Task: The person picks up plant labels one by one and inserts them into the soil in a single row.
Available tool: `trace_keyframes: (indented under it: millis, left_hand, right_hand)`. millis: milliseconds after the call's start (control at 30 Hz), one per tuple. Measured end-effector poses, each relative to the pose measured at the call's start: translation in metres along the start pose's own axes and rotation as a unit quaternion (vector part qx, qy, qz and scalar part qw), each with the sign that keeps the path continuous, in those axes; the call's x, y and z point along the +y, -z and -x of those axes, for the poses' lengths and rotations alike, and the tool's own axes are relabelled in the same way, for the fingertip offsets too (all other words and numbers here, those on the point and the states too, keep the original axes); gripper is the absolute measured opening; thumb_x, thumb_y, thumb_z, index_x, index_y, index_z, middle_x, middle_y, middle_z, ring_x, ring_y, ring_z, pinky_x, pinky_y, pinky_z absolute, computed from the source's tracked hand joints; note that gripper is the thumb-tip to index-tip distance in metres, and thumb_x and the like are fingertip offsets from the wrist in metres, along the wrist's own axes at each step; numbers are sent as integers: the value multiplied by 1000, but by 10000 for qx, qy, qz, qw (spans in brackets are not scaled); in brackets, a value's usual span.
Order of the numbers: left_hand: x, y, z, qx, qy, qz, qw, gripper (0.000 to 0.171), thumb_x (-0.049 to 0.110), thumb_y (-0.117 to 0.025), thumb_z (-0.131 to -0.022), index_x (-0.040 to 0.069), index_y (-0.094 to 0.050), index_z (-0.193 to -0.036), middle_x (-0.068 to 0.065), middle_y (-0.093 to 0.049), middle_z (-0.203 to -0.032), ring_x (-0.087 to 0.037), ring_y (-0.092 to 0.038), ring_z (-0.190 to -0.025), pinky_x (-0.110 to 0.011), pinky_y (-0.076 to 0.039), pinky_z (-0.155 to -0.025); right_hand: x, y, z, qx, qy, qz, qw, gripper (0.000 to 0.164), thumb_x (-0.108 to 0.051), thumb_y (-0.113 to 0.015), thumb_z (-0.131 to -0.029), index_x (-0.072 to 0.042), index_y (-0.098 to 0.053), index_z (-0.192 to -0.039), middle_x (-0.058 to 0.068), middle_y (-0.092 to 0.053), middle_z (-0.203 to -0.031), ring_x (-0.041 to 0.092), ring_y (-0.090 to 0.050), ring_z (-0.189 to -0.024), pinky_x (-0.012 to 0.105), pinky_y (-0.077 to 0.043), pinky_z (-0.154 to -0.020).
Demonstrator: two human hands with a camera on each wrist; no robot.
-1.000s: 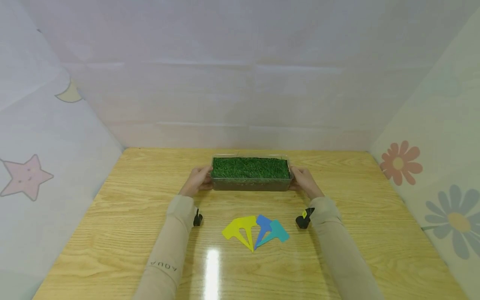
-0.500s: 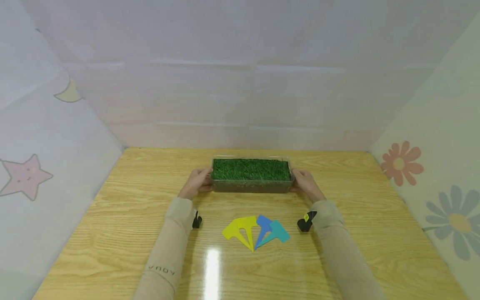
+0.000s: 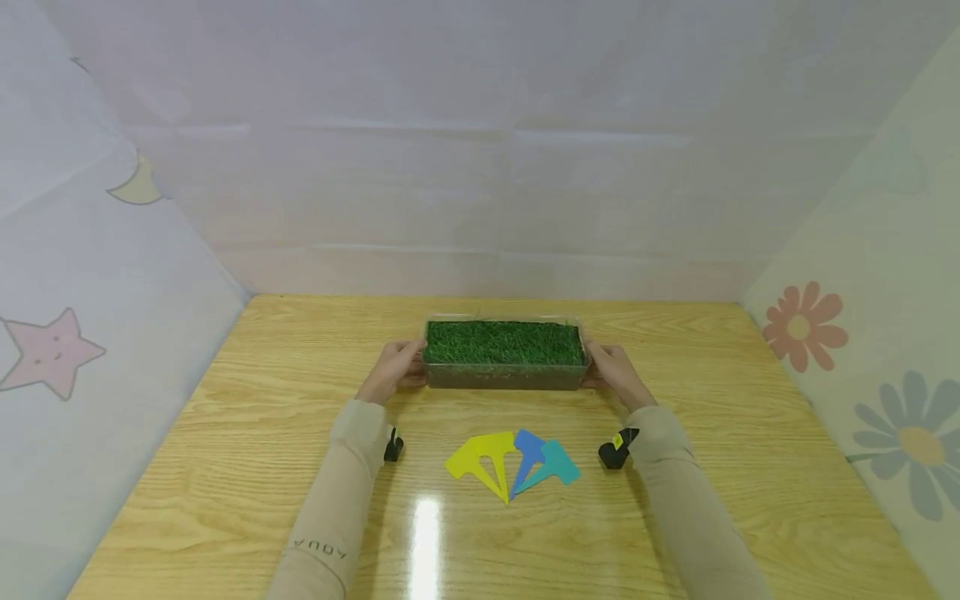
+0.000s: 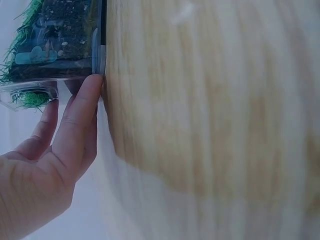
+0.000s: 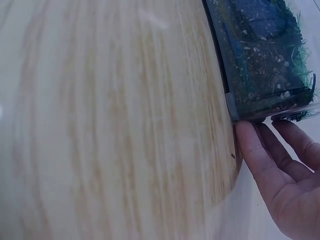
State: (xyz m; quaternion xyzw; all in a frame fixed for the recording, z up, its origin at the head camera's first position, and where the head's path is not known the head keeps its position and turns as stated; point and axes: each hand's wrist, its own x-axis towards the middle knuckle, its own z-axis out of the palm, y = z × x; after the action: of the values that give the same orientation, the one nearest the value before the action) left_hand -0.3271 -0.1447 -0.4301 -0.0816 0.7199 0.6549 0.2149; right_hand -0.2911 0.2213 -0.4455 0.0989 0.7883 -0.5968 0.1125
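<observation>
A long clear plastic planter box (image 3: 504,378) stands on the wooden table, with green grass (image 3: 506,342) covering dark, speckled soil (image 4: 70,25). At its left end my left hand (image 3: 392,369) holds the box; in the left wrist view the thumb is under the rim and the fingertips touch low on the end wall. My right hand (image 3: 617,372) grips the opposite end likewise, its fingertips at the bottom corner in the right wrist view. Nearer to me, T-shaped plant labels lie fanned with their tips together: two yellow labels (image 3: 491,447), a blue label (image 3: 529,448) and a teal label (image 3: 557,463).
The wooden table (image 3: 262,400) reaches back to a pale cloth wall (image 3: 465,192). Side walls carry printed stars, a moon and flowers. Black wrist cameras (image 3: 615,450) hang inside both cuffs. A bright light reflection (image 3: 425,542) lies on the tabletop at the front.
The planter box has slid slightly toward me, both hands moving with it at its ends. The plant labels have stayed where they were.
</observation>
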Motion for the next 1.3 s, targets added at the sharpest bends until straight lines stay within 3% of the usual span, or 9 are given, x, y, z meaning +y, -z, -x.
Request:
trace_keyframes:
  millis: [167, 267, 433, 633, 1067, 1233, 1300]
  left_hand:
    - [1, 0, -1, 40, 24, -36, 10000, 50, 29, -43, -96, 0, -36, -136, -20, -38, -128, -28, -54, -100, -35, -52, -78]
    - [1, 0, -2, 72, 74, -9, 9999, 50, 29, -44, -95, 0, -36, -135, -20, -38, -128, -29, -54, -102, -35, -52, -78]
    - [0, 0, -4, 42, 53, -1, 10000, 51, 29, -44, -95, -1, -36, -136, -21, -38, -127, -27, -55, -96, -35, -52, -78]
    - [-2, 0, -5, -44, 6, 42, 10000, 52, 28, -44, -95, -3, -34, -136, -22, -38, -125, -24, -56, -91, -35, -52, -78]
    - [-1, 1, -6, 13, 76, 21, 10000, 50, 28, -45, -94, -3, -38, -133, -22, -39, -123, -22, -56, -88, -36, -52, -79]
    - [-2, 1, -4, -10, 15, 41, 10000, 47, 26, -44, -95, -3, -40, -132, -20, -40, -120, -22, -56, -89, -37, -51, -80]
    - [-2, 1, -3, 8, 42, 26, 10000, 47, 25, -45, -95, -3, -40, -132, -20, -41, -120, -22, -56, -90, -36, -51, -79]
  right_hand:
    - [-1, 1, -1, -68, 1, -62, 10000, 49, -42, -38, -96, 5, -53, -98, 17, -55, -93, 21, -59, -78, 39, -53, -74]
    - [-1, 1, -2, -70, 9, -44, 10000, 56, -43, -37, -96, 9, -52, -112, 16, -56, -92, 21, -60, -77, 39, -53, -74]
    - [1, 1, -3, -26, 17, -58, 10000, 50, -43, -36, -96, 3, -54, -100, 15, -56, -93, 19, -60, -78, 38, -53, -73]
    - [1, 2, -2, -32, 35, -68, 10000, 41, -41, -36, -97, -5, -42, -77, 17, -53, -91, 22, -59, -77, 38, -53, -73]
    - [-1, 0, -2, 16, -203, -62, 9998, 41, -40, -38, -96, -5, -41, -75, 14, -51, -89, 21, -59, -76, 37, -53, -73]
    - [0, 0, 0, -62, -106, -3, 9999, 43, -40, -36, -97, 1, -50, -94, 15, -52, -91, 21, -60, -78, 37, -53, -74]
    - [0, 0, -1, -65, -105, -32, 9999, 43, -39, -36, -97, 1, -49, -93, 15, -51, -90, 21, -60, -78, 37, -53, -73]
